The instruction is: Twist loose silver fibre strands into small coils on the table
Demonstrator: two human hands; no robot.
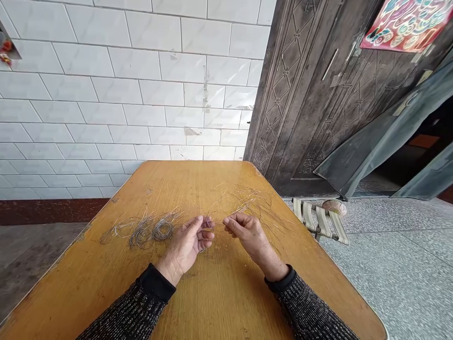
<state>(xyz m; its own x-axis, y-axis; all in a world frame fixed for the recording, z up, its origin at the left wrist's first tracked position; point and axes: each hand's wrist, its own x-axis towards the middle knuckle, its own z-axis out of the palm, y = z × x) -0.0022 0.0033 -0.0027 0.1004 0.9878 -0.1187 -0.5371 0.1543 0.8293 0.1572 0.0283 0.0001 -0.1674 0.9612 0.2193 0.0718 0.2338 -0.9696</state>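
Note:
My left hand [191, 241] is above the middle of the table, its thumb and forefinger pinched on a thin wire [208, 221] that bends round near the fingertips. Opposite it, my right hand [247, 232] is closed, thumb against forefinger, on the same fine strand as far as I can see. Left of my left hand lie coiled bundles of thin wire [163, 228], some grey and some brighter. Loose, uncoiled wires [253, 200] spread across the table beyond and to the right of my right hand.
The wooden table [212, 297] reaches to a white tiled wall [138, 89]. A dark patterned door [300, 94] stands at the back right, with a grey-green curtain [382, 127] beside it. A low stool with striped straps [322, 222] sits on the floor right of the table.

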